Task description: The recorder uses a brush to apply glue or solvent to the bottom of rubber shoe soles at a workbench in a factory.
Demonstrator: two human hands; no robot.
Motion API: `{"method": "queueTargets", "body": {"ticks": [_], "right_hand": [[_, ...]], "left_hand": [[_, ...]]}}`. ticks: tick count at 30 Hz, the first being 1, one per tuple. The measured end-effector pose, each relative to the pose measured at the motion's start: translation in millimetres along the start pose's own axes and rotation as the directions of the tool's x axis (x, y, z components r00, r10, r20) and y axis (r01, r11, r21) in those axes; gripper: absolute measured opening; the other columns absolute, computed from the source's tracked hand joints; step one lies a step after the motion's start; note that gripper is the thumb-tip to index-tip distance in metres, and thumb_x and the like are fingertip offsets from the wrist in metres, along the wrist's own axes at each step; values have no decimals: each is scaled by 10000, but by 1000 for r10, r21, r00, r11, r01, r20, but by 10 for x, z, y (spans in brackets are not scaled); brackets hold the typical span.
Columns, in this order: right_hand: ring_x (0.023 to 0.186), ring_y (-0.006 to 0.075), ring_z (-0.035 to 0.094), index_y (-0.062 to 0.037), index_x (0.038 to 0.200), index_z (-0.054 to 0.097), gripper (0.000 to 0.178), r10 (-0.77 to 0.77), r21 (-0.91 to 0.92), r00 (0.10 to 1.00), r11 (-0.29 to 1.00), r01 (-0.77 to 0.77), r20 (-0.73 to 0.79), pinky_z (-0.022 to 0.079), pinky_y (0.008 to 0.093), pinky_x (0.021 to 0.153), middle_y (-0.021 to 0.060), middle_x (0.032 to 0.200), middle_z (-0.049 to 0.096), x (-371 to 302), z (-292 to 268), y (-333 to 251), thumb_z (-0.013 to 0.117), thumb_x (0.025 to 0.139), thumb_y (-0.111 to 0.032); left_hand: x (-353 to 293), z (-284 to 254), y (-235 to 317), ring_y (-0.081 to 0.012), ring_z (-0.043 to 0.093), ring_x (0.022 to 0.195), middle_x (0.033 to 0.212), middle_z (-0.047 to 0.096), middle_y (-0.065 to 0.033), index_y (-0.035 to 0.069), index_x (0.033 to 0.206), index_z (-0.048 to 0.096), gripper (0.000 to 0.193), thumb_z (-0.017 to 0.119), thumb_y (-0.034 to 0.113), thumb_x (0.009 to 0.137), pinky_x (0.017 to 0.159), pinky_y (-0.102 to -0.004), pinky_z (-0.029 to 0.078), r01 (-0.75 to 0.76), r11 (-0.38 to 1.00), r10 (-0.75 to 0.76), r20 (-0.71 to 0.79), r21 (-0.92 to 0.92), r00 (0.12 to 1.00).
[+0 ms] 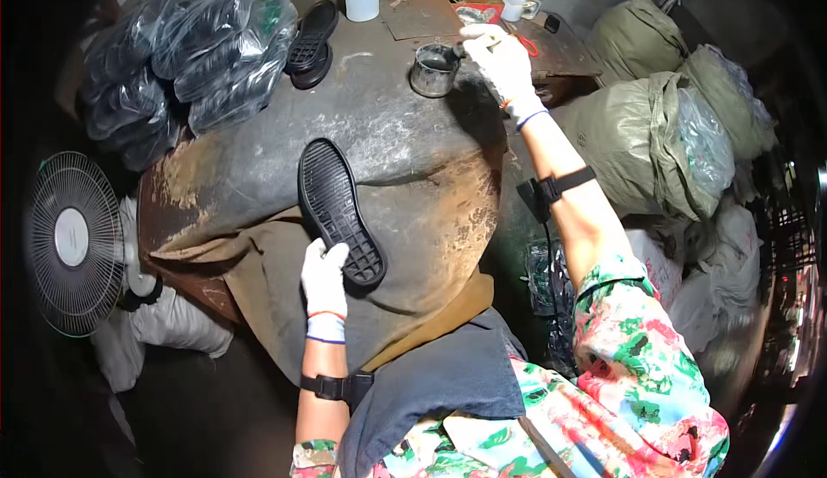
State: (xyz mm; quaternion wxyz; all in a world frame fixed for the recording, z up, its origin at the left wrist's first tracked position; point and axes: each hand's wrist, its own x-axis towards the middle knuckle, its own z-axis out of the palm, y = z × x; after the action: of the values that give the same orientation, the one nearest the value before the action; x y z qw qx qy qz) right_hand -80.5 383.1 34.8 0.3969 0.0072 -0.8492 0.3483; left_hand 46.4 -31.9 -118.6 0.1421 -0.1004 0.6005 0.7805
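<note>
Just off centre over the draped surface (388,121), I see the sole (332,189), its long axis running eleven to five o'clock. My left hand (324,280), nearer, pinches its edge from seven o'clock. Well apart toward one o'clock, my right hand (500,60) holds something dark (459,50) beside the cup (432,75); I cannot tell what.

white gloves (324,287) | black buckled straps (331,387) | multicoloured floral sleeves (636,332)

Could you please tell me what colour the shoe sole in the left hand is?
The shoe sole is black; it shows best in the head view.
</note>
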Motion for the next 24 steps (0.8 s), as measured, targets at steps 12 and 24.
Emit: {"method": "queueTargets", "body": {"ticks": [12,24], "right_hand": [[1004,271,721,-205,1120,770,258,-143,-569,939,763,306,314,517,397,926,67,1150,763,177,517,555,588,958,-289],[940,237,719,-30,1061,757,149,0,18,978,1000,4,-207,559,326,886,102,1017,761,104,254,107,696,976,-137]], "left_hand": [[-146,-3,1307,-447,518,1379,1501,512,-276,23,1571,395,788,687,140,848,1152,-758,331,348,659,77,520,-667,851],[-140,556,1795,-485,654,1187,1373,643,-217,36,1473,527,771,487,656,1016,938,-702,556,314,655,150,526,-687,837]]}}
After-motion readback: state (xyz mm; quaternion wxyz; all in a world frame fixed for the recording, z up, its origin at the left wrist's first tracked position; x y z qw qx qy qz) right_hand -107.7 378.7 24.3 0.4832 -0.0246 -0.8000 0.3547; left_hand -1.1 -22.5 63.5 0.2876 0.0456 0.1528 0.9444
